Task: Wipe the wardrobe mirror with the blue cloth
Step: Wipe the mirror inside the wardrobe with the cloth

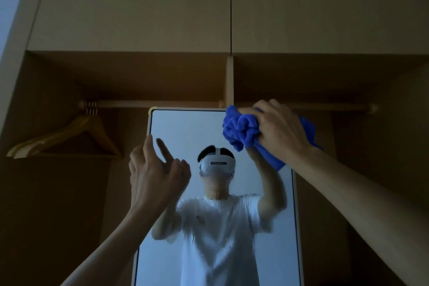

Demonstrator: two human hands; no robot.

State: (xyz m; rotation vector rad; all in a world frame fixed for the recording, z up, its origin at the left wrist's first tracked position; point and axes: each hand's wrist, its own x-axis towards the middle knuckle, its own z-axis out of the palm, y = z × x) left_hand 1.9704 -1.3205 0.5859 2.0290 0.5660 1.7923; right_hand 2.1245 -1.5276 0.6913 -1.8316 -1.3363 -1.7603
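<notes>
We hold the blue cloth against the top right corner of the wardrobe mirror.

The wardrobe fills the view behind both hands, with closed upper doors above them and an open hanging space at their height. The mirror stands between the hands, and below them its glass carries wet streaks. Wooden hangers hang on the rail, to the left of the left hand. The right hand grips the bunched cloth with curled fingers and presses it on the mirror's corner. The left hand holds nothing; its index finger points straight up at the mirror's left edge, and we cannot tell if it touches.
</notes>
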